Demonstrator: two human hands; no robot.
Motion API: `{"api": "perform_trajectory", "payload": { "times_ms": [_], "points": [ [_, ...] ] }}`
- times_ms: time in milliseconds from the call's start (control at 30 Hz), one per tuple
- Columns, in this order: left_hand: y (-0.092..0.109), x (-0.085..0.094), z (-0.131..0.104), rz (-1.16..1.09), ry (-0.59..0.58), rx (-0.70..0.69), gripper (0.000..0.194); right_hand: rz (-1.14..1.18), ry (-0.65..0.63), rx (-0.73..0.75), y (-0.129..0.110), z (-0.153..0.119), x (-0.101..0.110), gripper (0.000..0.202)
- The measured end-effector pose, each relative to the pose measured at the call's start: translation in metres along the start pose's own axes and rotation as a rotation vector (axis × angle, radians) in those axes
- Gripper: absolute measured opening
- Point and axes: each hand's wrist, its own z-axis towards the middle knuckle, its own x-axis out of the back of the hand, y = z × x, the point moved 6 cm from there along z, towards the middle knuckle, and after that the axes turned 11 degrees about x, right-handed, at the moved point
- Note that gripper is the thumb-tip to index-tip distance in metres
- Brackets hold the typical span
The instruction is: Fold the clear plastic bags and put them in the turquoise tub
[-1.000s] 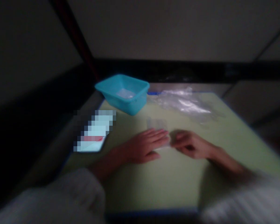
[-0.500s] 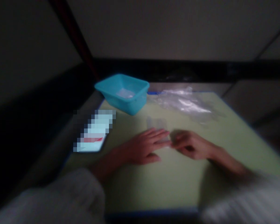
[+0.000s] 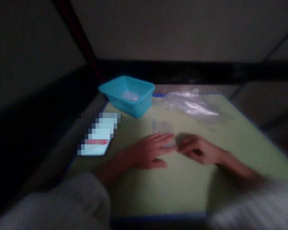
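A small clear plastic bag [image 3: 162, 126] lies flat on the pale yellow-green table [image 3: 170, 188], partly covered by my left hand. My left hand [image 3: 152, 151] rests on it palm down, its fingers stretched out and apart and the thumb spread toward me. Close to its fingertips, my right hand [image 3: 198, 149] is curled with thumb and forefinger pinched at the bag's lower right edge. What sits in that pinch is hidden by blur and the fingers.
A turquoise plastic basket [image 3: 136, 108] at the back left has something whitish and clear inside. Crumpled clear plastic bags [image 3: 194, 107] lie at the back right. On the left edge is a lit phone-like screen [image 3: 96, 148], partly pixelated. A wall stands behind the table.
Both hands keep almost the same pose over the small bag. The whole view has shifted very slightly, so things sit a little further right.
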Motion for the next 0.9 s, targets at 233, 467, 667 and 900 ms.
{"api": "perform_trajectory", "payload": {
  "times_ms": [233, 467, 667, 900],
  "points": [
    [-0.001, 0.0, -0.001, -0.016, 0.017, -0.005, 0.063, -0.142, 0.152, -0.01, 0.007, -0.001, 0.004, 0.023],
    [0.0, 0.007, 0.0, -0.07, 0.079, -0.013, 0.06, -0.318, 0.128, -0.154, 0.021, -0.001, -0.002, 0.035],
    [-0.027, 0.017, 0.002, -0.118, 0.429, 0.248, 0.032, -0.42, 0.151, -0.186, 0.026, -0.002, -0.002, 0.047],
    [-0.037, 0.001, 0.008, 0.027, 0.258, 0.381, 0.058, -0.479, -0.034, -0.228, 0.034, 0.001, -0.02, 0.069]
  ]
}}
